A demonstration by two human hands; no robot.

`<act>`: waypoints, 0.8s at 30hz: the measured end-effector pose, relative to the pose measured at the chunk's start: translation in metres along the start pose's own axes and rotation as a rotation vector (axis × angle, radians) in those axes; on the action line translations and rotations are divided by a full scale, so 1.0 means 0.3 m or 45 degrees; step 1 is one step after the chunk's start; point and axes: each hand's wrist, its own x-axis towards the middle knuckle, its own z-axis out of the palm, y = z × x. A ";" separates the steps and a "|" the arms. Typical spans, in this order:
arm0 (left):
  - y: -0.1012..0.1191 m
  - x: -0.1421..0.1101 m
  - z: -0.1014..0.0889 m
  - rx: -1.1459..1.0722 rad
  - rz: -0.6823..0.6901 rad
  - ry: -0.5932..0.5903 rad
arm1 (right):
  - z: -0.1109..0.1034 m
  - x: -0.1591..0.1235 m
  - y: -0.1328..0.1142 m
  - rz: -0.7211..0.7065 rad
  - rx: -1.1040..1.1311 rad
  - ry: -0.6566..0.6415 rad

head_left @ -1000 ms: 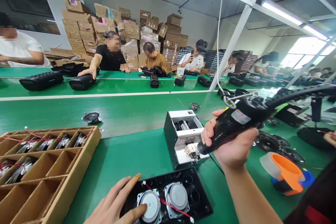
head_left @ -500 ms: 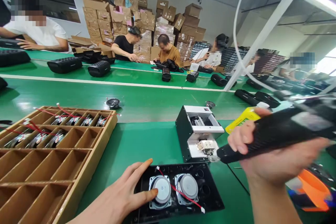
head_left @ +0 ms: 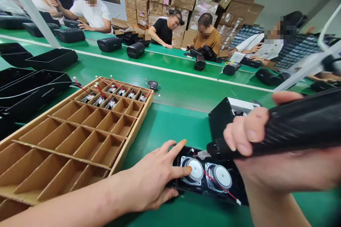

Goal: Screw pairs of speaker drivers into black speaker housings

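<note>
My right hand [head_left: 247,131], wrapped around a black electric screwdriver [head_left: 301,124], is at the right. The screwdriver's clear tip [head_left: 204,154] is over the far edge of a black speaker panel [head_left: 213,193]. Two round speaker drivers, a left one [head_left: 195,169] and a right one [head_left: 223,177], sit in the panel, with a red wire [head_left: 213,178] with white plugs lying across them. My left hand [head_left: 157,170] rests with spread fingers on the panel's left end, one fingertip touching the left driver. The right end of the panel is partly hidden behind my right hand.
A divided cardboard tray [head_left: 117,149] with several speaker drivers stands left. A black-and-silver machine [head_left: 221,117] is behind the panel, partly covered by my right hand. A loose driver [head_left: 152,84] lies beyond the tray. Black speaker housings [head_left: 50,58] stand far left; co-workers sit across the green bench.
The view has swung right-to-left, so more of the tray and left side shows. The screwdriver has come from beside the machine to over the panel's far edge. My left hand stays on the panel.
</note>
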 end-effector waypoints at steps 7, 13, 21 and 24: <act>-0.025 0.002 0.024 0.014 0.067 0.086 | 0.033 -0.022 0.174 0.060 0.038 -0.063; -0.009 0.005 -0.004 0.008 0.039 0.022 | 0.033 -0.027 0.200 0.124 0.040 -0.078; -0.005 0.007 -0.009 0.000 0.034 0.001 | 0.033 -0.026 0.212 0.129 0.035 -0.072; -0.006 0.005 -0.008 0.009 0.034 -0.002 | 0.031 -0.029 0.215 0.139 0.056 -0.073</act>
